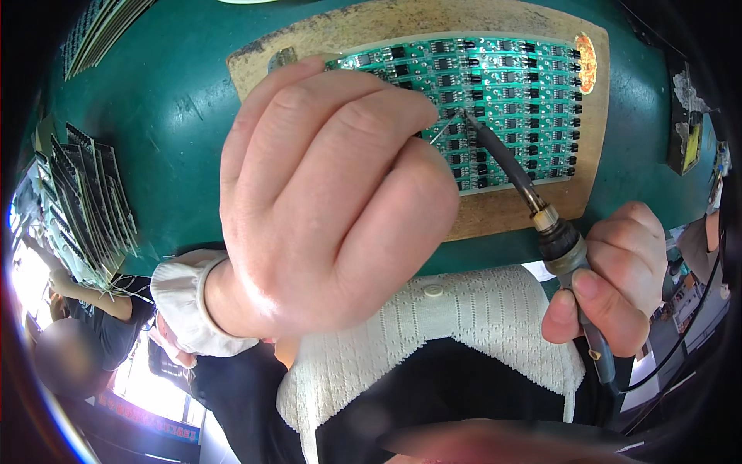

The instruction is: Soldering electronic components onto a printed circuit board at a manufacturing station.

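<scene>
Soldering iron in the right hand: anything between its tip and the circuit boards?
Nothing visible blocks the soldering iron; its tip is at the green circuit boards, close to a thin silvery piece by the left hand, which hides their left side.

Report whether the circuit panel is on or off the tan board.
On: the circuit panel lies on the tan board, whose surface shows beyond its right and lower edges; the left hand covers part.

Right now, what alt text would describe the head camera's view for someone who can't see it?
The right hand holds a soldering iron, its tip at a green circuit-board panel on a wooden board; a thin silvery wire extends from the left hand toward the tip. Stacked circuit boards lie at left.
</scene>
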